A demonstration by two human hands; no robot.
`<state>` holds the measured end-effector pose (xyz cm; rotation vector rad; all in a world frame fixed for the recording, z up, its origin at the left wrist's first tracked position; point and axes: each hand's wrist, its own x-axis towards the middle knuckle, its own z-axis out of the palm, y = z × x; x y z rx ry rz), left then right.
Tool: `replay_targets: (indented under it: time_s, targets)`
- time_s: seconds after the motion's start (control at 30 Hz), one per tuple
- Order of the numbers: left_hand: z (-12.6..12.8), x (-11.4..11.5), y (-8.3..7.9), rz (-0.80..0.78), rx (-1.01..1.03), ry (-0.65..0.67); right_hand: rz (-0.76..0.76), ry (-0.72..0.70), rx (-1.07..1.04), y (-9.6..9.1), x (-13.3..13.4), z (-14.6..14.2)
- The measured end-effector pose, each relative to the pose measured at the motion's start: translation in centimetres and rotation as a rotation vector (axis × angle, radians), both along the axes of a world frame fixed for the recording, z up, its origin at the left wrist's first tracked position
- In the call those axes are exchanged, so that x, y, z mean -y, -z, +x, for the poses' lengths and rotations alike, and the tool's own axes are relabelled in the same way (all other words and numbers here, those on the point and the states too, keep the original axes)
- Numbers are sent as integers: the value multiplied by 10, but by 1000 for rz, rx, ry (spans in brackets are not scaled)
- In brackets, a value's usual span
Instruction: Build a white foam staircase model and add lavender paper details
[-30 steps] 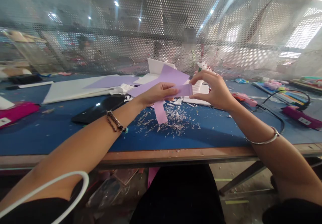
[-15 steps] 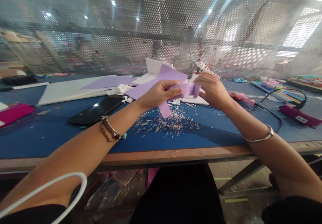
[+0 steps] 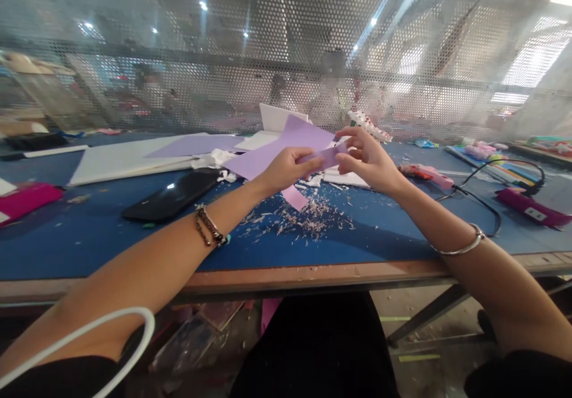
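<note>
My left hand [image 3: 289,168] is closed on a thin purple strip [image 3: 329,155], pinching it between thumb and fingers above the bench. The strip's far end reaches my right hand [image 3: 370,158], whose thumb and fingers are apart around it; whether they touch it I cannot tell. Below my left hand hangs a pale purple-pink piece [image 3: 294,198]; its link to the strip is hidden. Just behind my hands lies a larger purple sheet [image 3: 283,142]. Small pale shavings [image 3: 308,219] are scattered on the blue bench top [image 3: 370,243] beneath.
A black phone [image 3: 174,196] lies left of the shavings, before white boards [image 3: 120,162] and crumpled white scraps [image 3: 213,159]. To the right are a pink tool [image 3: 435,176] with a black cable [image 3: 494,210] and a magenta case [image 3: 531,207]. Perforated mesh [image 3: 223,76] stands behind.
The strip was curled at its right end and now lies flatter between my hands. My right hand's fingers have spread and shifted slightly left; my left hand has moved little.
</note>
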<state>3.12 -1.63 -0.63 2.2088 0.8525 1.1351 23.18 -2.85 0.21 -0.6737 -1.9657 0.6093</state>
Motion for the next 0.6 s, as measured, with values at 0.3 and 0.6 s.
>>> replay_targets:
  time_s: [0.3,0.6]
  targets:
    - [-4,-3,0,18,-68,9,61,131,13,0,-11,7]
    - [-2,-5,2,37,-172,14,107,134,102,2,-4,5]
